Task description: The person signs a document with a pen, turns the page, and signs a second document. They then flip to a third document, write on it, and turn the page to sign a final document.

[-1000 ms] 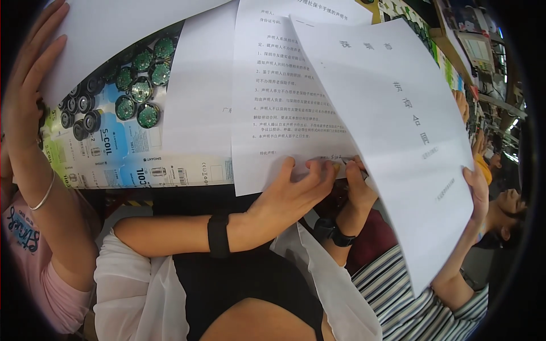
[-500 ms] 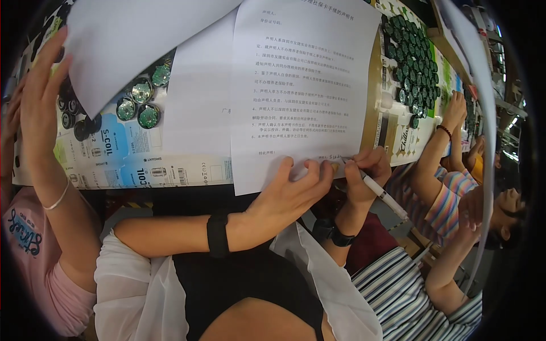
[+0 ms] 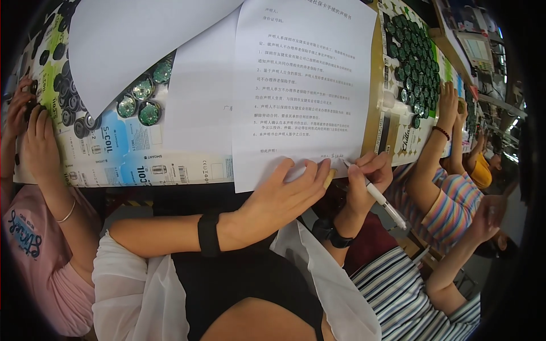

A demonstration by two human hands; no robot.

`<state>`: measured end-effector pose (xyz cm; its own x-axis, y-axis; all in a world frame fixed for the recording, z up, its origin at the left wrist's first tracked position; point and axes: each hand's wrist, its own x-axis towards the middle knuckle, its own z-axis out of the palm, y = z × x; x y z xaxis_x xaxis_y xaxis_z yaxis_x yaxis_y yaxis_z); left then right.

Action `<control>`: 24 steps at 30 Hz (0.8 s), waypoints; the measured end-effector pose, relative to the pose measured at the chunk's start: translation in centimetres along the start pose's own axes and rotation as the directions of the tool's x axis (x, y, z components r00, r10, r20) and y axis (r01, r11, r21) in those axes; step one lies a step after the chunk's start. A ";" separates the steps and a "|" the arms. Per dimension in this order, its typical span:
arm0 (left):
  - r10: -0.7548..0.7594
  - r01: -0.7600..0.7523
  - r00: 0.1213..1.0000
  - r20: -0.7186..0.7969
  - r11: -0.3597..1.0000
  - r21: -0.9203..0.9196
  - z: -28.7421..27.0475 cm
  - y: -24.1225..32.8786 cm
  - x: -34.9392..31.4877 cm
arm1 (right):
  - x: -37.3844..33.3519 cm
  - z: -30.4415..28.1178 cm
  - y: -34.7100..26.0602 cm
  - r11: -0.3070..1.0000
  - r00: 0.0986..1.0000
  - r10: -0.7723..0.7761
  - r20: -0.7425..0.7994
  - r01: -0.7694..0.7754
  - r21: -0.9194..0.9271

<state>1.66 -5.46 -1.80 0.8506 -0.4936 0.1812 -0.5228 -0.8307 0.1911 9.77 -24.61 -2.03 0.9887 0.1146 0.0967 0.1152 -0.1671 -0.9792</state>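
A printed white sheet of paper (image 3: pixel 296 102) lies in front of me, with handwriting near its lower right. My left hand (image 3: pixel 276 196) rests across its lower edge, fingers apart and slightly bent. Something small and yellowish (image 3: pixel 329 178) shows at one of its fingertips; I cannot make out whether it is a wrap. In my right hand (image 3: pixel 368 179) is a white pen (image 3: pixel 382 199), gripped near its point, with the tip on or just above the paper beside the handwriting. The pen's back end slants toward the lower right.
Another white sheet (image 3: pixel 142 34) curls up over round green circuit boards (image 3: pixel 150 113) at left. More boards (image 3: pixel 412 62) cluster at right. Black round parts (image 3: pixel 68 102) lie near a co-worker's hands (image 3: pixel 40 142). Other people (image 3: pixel 449 187) sit along the right.
The handwriting has grown slightly, and my right hand has shifted a little. At left the co-worker's hand has dropped from the lifted sheet toward the black parts.
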 end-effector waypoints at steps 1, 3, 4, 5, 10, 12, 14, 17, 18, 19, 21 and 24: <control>-0.011 0.010 0.999 -0.035 1.000 -0.019 0.1 0.0 0.1 | 0.0 0.1 -0.1 1.000 1.000 0.006 -0.004 -0.006 -0.007; -0.033 0.027 0.994 -0.105 0.998 -0.058 0.3 -0.2 0.4 | 0.1 0.2 -0.1 1.000 1.000 0.003 -0.003 -0.003 -0.005; -0.031 0.025 0.994 -0.106 0.998 -0.058 0.3 -0.3 0.6 | 0.3 0.2 -0.1 1.000 1.000 0.001 -0.001 -0.001 -0.005; -0.047 0.041 0.994 -0.099 0.998 -0.055 0.3 -0.5 0.8 | 0.4 0.3 -0.1 1.000 1.000 -0.001 0.000 0.001 -0.006; -0.076 0.072 0.994 -0.084 0.996 -0.053 -0.4 -1.5 1.1 | 0.7 1.2 -0.8 0.999 0.999 0.029 -0.031 -0.029 -0.025; -0.073 0.068 0.994 -0.082 0.996 -0.056 -0.4 -1.4 1.0 | 1.0 1.6 -1.1 0.999 1.000 0.029 0.008 -0.029 -0.020; -0.079 0.075 0.995 -0.056 0.995 -0.071 -0.4 -0.8 0.9 | 1.2 2.0 -1.2 1.000 0.999 0.028 0.031 -0.027 -0.015; -0.078 0.074 0.995 -0.058 0.995 -0.073 -0.2 -0.7 1.0 | 1.2 2.6 -1.1 0.997 0.994 0.060 0.089 -0.065 0.046; -0.072 0.066 0.995 -0.076 0.995 -0.071 -0.1 -0.7 1.0 | 1.1 2.8 -1.2 0.997 0.994 0.062 0.089 -0.066 0.046; -0.065 0.059 0.993 -0.094 0.996 -0.070 0.0 -0.7 0.9 | 1.0 3.0 -1.2 0.996 0.994 0.071 0.087 -0.076 0.054; -0.060 0.054 0.993 -0.098 0.996 -0.065 0.1 -0.6 0.8 | 0.8 3.3 -1.2 0.993 0.993 0.089 0.083 -0.095 0.071; -0.050 0.044 0.993 -0.109 0.998 -0.054 0.2 -0.6 0.7 | 1.1 2.8 -1.2 0.996 0.990 0.079 0.114 -0.082 0.022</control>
<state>2.60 -5.33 -1.95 0.8643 -0.4207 0.2756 -0.4872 -0.8365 0.2509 10.43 -21.55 -1.22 0.9773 0.2120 -0.0020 0.0315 -0.1543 -0.9875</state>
